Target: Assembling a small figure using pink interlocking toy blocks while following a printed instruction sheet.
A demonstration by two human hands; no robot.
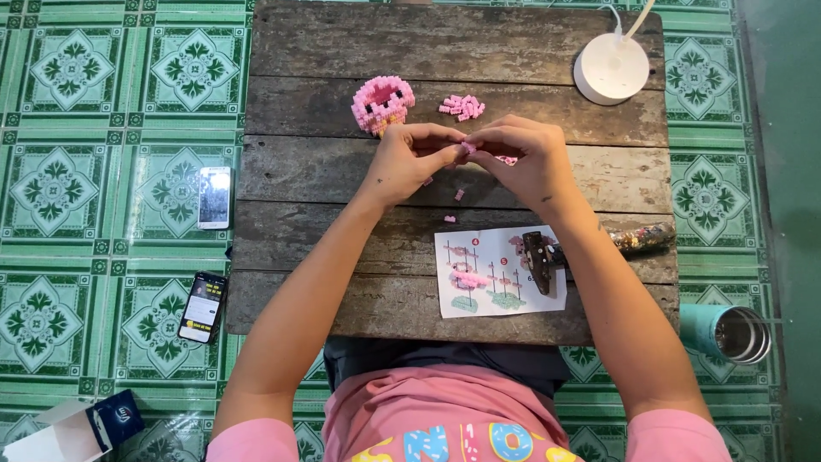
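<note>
A tiny pink block point(468, 148) sits pinched between the fingers of the left hand point(410, 161) and right hand point(523, 161), held just above the wooden tabletop point(342, 51). Pressing it on well likely means keeping it square and pushing straight. A pink block figure point(382, 104) and loose pink blocks point(462, 106) lie beyond; the instruction sheet point(496, 274) lies nearer the body.
</note>
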